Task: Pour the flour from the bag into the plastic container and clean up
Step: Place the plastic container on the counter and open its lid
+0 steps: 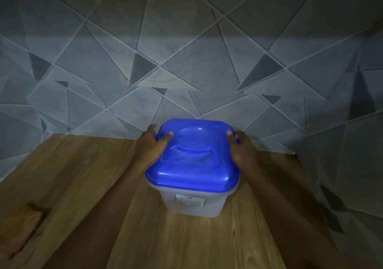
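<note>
Both hands grip the lidded plastic container on the desk.

The left hand (154,147) and right hand (241,148) clasp opposite sides of the blue lid (192,152), thumbs on top, fingers curled over its edges. The plastic container (193,203) stands upright on the wooden desk (83,186), near the grey geometric-tiled wall (186,61). Lighting is dim; the container's label is illegible, its contents indiscernible.

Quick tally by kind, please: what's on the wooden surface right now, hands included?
Plastic container: 1
Blue lid, on the container: 1
Hands gripping the lid's sides: 2, left hand and right hand
Flour bag: 0 in view
Total: 4
</note>
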The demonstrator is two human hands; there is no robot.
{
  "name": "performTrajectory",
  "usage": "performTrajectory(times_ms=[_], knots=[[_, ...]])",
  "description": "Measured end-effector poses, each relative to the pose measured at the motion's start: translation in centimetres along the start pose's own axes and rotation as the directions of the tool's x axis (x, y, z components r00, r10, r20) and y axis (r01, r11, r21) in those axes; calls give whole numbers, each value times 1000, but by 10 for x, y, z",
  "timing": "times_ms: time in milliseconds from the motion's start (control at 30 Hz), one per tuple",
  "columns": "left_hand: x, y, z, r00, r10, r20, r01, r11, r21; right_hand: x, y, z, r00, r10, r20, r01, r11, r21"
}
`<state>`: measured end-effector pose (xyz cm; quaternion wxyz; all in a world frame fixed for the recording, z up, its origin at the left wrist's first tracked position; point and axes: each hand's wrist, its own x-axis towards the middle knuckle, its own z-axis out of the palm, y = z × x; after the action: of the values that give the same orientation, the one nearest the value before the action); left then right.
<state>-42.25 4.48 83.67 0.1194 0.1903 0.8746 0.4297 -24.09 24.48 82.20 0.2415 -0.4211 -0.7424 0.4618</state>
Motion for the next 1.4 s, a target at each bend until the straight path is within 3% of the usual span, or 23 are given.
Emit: performTrajectory(times_ms=[67,233,333,467,567,600,700,800,933,1033,1167,1400], knots=[[11,-7,9,997,8,71,-13,998,63,10,4,6,1000,-24,-15,22,995,-94],[15,-7,13,998,8,70,-15,995,100,28,16,5,998,-23,-50,10,968,-252],[15,-9,13,998,26,55,-33,991,129,25,40,-4,1000,-10,-15,10,1000,-8],[16,-4,18,998,30,50,-39,985,171,1,73,-4,988,18,154,-39,990,138],[13,-4,17,998,42,55,-46,996,80,22,72,-9,940,288,181,-334,882,332],[11,-6,16,998,55,42,-57,997,45,33,74,-13,930,334,154,-368,864,344],[10,-7,9,994,111,-14,-110,992,63,48,66,-10,962,271,-3,-257,915,311],[17,-12,-1,987,163,-12,-158,970,185,27,31,8,993,115,32,-119,964,239],[24,-16,-7,976,203,74,-216,939,267,26,43,12,1000,12,0,-12,980,198],[26,-13,-7,978,188,87,-206,929,307,29,45,10,1000,8,-10,-6,982,190],[26,-18,-6,985,172,11,-171,967,187,28,44,12,1000,9,-9,-7,976,217],[39,-6,-1,1000,18,4,-19,975,222,25,45,14,998,61,-29,-52,970,238]])
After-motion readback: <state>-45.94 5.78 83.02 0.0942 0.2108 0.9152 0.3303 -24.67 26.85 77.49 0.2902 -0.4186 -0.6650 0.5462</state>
